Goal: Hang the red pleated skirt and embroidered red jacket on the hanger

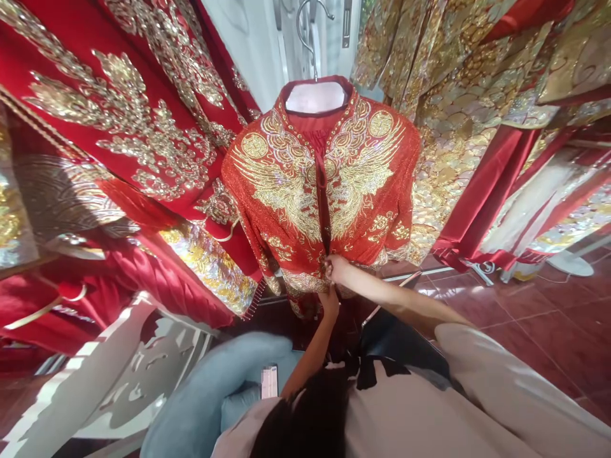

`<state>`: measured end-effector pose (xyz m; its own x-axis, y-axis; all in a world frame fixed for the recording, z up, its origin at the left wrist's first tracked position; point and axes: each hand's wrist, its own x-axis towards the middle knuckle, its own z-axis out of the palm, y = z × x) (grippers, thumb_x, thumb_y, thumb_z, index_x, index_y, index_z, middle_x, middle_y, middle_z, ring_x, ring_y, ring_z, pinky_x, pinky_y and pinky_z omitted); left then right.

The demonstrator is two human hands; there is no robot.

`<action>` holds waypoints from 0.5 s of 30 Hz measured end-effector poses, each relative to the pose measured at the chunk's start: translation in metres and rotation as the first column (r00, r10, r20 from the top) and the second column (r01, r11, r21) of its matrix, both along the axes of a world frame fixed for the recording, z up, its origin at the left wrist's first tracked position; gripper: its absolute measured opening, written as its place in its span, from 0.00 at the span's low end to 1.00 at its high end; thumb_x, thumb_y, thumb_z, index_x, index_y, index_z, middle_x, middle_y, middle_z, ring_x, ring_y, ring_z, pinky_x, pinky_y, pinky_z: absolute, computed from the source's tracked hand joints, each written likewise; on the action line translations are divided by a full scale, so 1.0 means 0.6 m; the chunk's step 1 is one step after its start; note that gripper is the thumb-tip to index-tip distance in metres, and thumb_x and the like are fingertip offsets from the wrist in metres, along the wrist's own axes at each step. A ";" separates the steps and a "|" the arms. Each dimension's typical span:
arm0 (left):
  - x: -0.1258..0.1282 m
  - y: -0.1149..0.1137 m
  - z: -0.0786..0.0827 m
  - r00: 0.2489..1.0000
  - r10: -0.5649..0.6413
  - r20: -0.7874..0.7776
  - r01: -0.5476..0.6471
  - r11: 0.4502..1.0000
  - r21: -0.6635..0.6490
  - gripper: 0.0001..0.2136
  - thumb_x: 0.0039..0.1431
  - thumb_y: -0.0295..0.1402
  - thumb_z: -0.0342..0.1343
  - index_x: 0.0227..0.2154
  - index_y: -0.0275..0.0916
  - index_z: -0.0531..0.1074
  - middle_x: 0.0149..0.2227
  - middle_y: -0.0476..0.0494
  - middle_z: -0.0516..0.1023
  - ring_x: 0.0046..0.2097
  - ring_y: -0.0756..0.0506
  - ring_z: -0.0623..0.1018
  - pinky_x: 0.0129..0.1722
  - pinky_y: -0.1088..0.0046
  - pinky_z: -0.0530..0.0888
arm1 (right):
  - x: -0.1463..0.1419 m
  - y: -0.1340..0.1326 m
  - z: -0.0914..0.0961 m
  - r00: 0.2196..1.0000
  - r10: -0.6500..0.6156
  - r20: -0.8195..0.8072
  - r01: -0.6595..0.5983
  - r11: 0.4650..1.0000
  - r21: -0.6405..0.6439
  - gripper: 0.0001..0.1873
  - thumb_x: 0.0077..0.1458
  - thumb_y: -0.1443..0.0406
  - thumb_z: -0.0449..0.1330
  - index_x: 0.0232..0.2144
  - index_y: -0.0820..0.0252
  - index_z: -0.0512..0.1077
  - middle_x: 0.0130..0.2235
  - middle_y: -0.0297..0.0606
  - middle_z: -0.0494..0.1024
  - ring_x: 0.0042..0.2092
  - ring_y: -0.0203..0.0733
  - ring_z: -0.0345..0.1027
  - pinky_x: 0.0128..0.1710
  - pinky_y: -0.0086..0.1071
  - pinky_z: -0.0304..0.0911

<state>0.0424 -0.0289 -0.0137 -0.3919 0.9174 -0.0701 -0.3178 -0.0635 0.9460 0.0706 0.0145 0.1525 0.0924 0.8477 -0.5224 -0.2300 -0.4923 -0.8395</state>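
Observation:
A red jacket (370, 219) with gold phoenix-like embroidery hangs from a metal hanger (310, 48) right in front of me. Its front is partly parted down the middle, and the high collar circles a pale hanger top. My right hand (337, 268) is closed at the lower front edge, its fingers pinching the jacket's opening. Just below it, my left hand (328, 300) grips the hem area from underneath. Most of the left fingers are hidden by cloth and by the right hand. Any small fastener between the fingers is too small to make out.
Red garments with gold beadwork (124, 127) hang close on the left. Gold scaly garments (458, 152) hang on the right. Below are a blue-grey seat (205, 381) with a phone (269, 381) on it, a white carved panel (95, 381) and a red tiled floor (534, 331).

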 end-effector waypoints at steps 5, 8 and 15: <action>-0.006 -0.009 0.006 0.996 -0.043 -0.074 0.041 0.999 -0.027 0.12 0.45 0.33 0.64 0.33 0.34 0.73 0.40 0.34 0.78 0.54 0.37 0.72 0.59 0.59 0.63 | 0.015 0.061 0.184 0.992 -0.039 -0.123 0.036 0.999 -0.026 0.11 0.61 0.73 0.48 0.27 0.65 0.64 0.22 0.30 0.63 0.21 0.23 0.52 0.20 0.18 0.52; -0.006 -0.023 0.008 0.993 -0.068 -0.093 0.067 0.998 -0.021 0.13 0.44 0.36 0.65 0.32 0.35 0.73 0.38 0.35 0.78 0.51 0.37 0.74 0.57 0.59 0.65 | 0.033 0.085 0.315 0.968 0.051 -0.245 0.007 0.973 0.229 0.12 0.59 0.76 0.47 0.24 0.63 0.59 0.18 0.26 0.57 0.18 0.22 0.47 0.18 0.17 0.45; -0.011 -0.022 -0.005 0.996 -0.087 -0.017 0.086 0.995 -0.052 0.20 0.41 0.47 0.64 0.28 0.35 0.70 0.30 0.40 0.77 0.34 0.43 0.78 0.40 0.62 0.76 | 0.056 0.070 0.312 0.965 0.180 -0.190 -0.084 0.901 0.426 0.11 0.58 0.73 0.51 0.23 0.63 0.60 0.17 0.24 0.57 0.16 0.21 0.45 0.16 0.20 0.42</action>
